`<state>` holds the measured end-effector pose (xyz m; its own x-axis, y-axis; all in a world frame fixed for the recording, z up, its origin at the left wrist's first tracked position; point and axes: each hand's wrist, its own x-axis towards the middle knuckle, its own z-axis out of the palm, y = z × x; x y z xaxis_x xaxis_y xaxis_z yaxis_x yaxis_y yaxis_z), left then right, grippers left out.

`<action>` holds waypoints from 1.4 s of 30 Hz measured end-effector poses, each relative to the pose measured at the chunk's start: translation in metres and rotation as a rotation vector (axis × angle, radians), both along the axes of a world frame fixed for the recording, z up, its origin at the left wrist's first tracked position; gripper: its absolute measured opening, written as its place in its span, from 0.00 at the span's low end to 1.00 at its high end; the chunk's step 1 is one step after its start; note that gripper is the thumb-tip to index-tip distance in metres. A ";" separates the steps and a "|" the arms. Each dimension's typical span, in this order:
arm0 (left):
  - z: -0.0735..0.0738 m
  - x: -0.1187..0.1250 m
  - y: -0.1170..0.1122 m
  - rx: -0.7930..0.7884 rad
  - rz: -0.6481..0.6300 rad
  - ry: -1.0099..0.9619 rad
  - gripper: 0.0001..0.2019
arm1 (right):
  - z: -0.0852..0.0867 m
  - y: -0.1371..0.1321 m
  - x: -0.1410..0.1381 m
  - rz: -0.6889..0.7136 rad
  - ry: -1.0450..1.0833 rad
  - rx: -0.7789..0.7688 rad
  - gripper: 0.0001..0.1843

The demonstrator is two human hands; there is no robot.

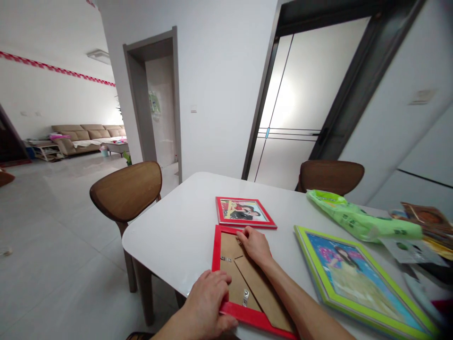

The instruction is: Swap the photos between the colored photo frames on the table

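Note:
A red picture frame (216,245) lies face down on the white table (177,226), its brown backing board and metal clips showing. My left hand (207,302) rests on the frame's near left corner with fingers curled over the edge. My right hand (254,244) presses on the far edge of the backing, fingertips bent at a clip. A second red frame (244,212) with a photo lies face up just beyond.
A green-framed picture (354,274) lies to the right, with a green plastic bag (357,219) and a pile of photos (424,222) behind it. Two wooden chairs, one at the left (127,191) and one at the far side (331,174), stand by the table.

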<state>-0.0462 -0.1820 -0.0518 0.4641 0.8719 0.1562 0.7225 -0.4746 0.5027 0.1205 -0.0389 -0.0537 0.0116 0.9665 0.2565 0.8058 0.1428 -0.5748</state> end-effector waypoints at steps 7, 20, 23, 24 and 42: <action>0.015 0.014 -0.007 -0.013 -0.024 -0.006 0.14 | 0.004 -0.040 0.051 -0.027 0.375 0.023 0.20; 0.069 0.062 -0.009 -0.293 -0.004 -1.057 0.19 | 0.019 -0.128 -0.025 0.245 1.917 -0.405 0.18; 0.091 0.080 0.001 -0.303 0.030 -1.278 0.26 | 0.041 -0.117 0.018 0.194 1.872 -0.356 0.16; 0.097 0.086 0.005 -0.331 0.013 -1.350 0.28 | 0.049 -0.113 0.039 0.167 1.810 -0.307 0.17; 0.014 0.201 0.049 -0.233 -0.014 -0.492 0.22 | 0.037 -0.068 0.280 -0.524 0.428 -0.152 0.12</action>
